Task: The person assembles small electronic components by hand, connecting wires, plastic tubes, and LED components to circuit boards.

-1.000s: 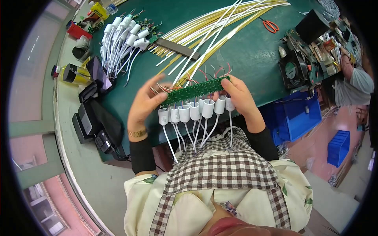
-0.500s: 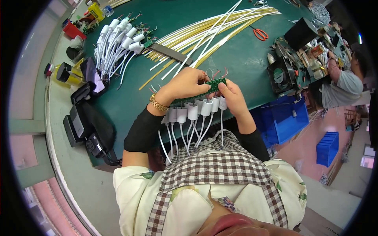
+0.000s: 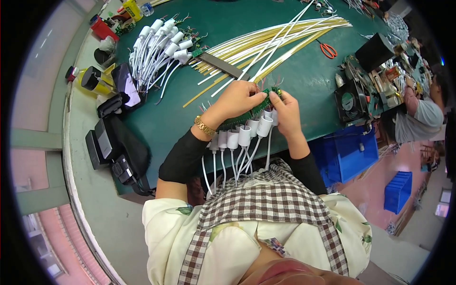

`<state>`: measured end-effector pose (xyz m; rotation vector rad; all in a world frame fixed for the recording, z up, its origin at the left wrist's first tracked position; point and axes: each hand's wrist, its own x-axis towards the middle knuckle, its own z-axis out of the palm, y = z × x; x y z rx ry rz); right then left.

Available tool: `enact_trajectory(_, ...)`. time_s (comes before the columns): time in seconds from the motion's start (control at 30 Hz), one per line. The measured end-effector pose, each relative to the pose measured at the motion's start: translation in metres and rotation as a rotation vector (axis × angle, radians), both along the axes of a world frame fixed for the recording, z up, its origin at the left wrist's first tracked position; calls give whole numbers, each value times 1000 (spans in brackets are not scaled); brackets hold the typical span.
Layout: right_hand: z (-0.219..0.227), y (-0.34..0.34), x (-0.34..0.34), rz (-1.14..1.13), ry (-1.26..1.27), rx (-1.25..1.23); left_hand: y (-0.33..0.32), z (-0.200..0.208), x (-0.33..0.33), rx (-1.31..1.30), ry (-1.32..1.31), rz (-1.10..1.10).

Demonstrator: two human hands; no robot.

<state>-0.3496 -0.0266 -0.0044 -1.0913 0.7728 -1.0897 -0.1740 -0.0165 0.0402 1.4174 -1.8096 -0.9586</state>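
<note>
A green circuit board strip (image 3: 240, 119) is pinched by my left hand (image 3: 236, 100), near its right end. Thin wires stick up from its upper side. Below the strip hang several white cylindrical housings (image 3: 244, 136), each with a white cable running down toward the apron. My right hand (image 3: 289, 115) grips a small green circuit board piece (image 3: 276, 90) between thumb and fingers. This piece stands tilted beside the strip's end, with a narrow gap showing between them. Under the right hand's fingers is another white housing, partly hidden, with its cable hanging down.
A bundle of white housings with cables (image 3: 159, 50) lies at the far left. White and yellow strips (image 3: 280, 40) and a dark flat bar (image 3: 223, 65) lie ahead. Orange-handled scissors (image 3: 327, 50), a black fan (image 3: 351, 99) and a blue bin (image 3: 349, 154) are on the right, near a co-worker (image 3: 422, 116).
The right-hand board piece, level with the strip before, is now tilted and apart from it at the top. My right hand has turned upward. The whole view has shifted slightly.
</note>
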Motion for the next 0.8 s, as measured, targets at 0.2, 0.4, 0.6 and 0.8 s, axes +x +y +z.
enact_trajectory(0.2, 8, -11, -18, 246, 45, 57, -2, -7, 7, 77, 243, -103)
enact_trajectory(0.4, 1, -6, -7, 124, 80, 8, 2, 0, -6, -142, -180, 54)
enact_trajectory(0.6, 11, 1, 0, 0, 318, -171, 11, -1, -19, -283, -139, 189)
enact_trajectory(0.8, 14, 7, 10, -173, 448, -283, 9, -14, -18, -443, -240, 283)
